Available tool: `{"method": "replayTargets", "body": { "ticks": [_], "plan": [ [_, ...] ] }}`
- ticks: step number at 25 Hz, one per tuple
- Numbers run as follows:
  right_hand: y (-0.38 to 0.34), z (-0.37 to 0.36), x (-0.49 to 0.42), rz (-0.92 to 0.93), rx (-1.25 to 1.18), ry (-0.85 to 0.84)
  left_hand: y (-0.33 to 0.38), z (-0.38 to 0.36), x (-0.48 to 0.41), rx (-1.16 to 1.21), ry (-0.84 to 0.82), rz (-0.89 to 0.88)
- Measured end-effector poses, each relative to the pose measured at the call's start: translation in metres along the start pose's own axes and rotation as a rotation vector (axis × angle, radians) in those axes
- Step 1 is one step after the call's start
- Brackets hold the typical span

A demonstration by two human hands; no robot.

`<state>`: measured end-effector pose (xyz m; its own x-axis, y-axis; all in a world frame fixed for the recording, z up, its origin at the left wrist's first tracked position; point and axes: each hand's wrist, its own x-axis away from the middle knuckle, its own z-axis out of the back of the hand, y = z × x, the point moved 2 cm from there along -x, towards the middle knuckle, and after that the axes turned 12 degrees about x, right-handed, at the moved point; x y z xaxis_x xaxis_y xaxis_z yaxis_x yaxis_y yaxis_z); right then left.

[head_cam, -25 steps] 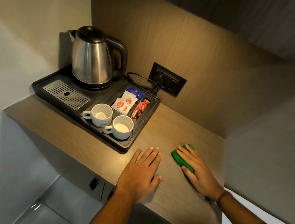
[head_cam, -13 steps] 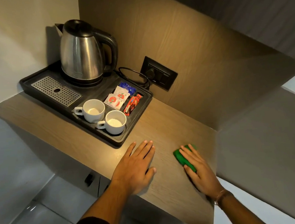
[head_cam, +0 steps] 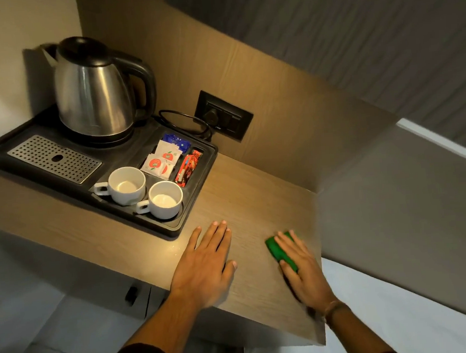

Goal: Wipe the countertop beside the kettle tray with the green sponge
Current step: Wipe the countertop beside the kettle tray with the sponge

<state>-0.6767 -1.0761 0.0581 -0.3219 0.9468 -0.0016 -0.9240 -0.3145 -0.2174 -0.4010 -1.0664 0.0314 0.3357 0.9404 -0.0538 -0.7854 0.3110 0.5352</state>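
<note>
A green sponge (head_cam: 273, 247) lies flat on the wooden countertop (head_cam: 245, 203), near its right end. My right hand (head_cam: 303, 268) presses on top of the sponge, fingers spread over it and hiding most of it. My left hand (head_cam: 205, 265) rests flat on the counter with fingers apart, holding nothing, just in front of the near right corner of the black kettle tray (head_cam: 198, 209). On the tray stand a steel kettle (head_cam: 91, 90), two white cups (head_cam: 128, 184) and sachets (head_cam: 163, 159).
A dark wall socket (head_cam: 224, 115) with the kettle's cord sits on the wooden back panel. A grey side panel (head_cam: 397, 219) closes the counter's right end. The counter's front edge runs below my wrists. White bedding (head_cam: 389, 303) lies at lower right.
My right hand has slid the sponge to the right, toward the counter's right end. My left hand stays flat on the counter. The camera view has shifted slightly.
</note>
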Motion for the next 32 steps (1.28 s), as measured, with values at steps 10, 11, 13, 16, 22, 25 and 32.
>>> {"method": "replayTargets", "body": {
  "ticks": [10,11,13,16,22,25,32],
  "plan": [
    [-0.092,-0.006,0.053,0.082,0.029,0.062,0.007,0.031,0.020,-0.070,0.023,-0.003],
    [-0.079,-0.007,0.055,0.065,0.029,0.058,0.006,0.027,0.018,-0.079,0.006,-0.007],
    [-0.057,-0.003,0.035,-0.128,-0.007,0.076,0.007,0.017,0.012,-0.080,-0.045,-0.001],
    [-0.056,-0.007,0.002,-0.349,-0.051,0.131,0.007,0.008,0.013,-0.058,-0.057,0.015],
    [-0.099,-0.019,0.048,-0.116,0.064,0.114,0.008,0.035,0.121,-0.142,0.024,0.147],
    [-0.148,-0.024,0.088,0.060,0.121,0.104,0.017,0.046,0.217,-0.146,0.118,0.270],
    [-0.291,-0.066,0.204,0.447,0.114,0.101,0.044,0.033,0.459,-0.141,0.219,0.648]
  ]
}}
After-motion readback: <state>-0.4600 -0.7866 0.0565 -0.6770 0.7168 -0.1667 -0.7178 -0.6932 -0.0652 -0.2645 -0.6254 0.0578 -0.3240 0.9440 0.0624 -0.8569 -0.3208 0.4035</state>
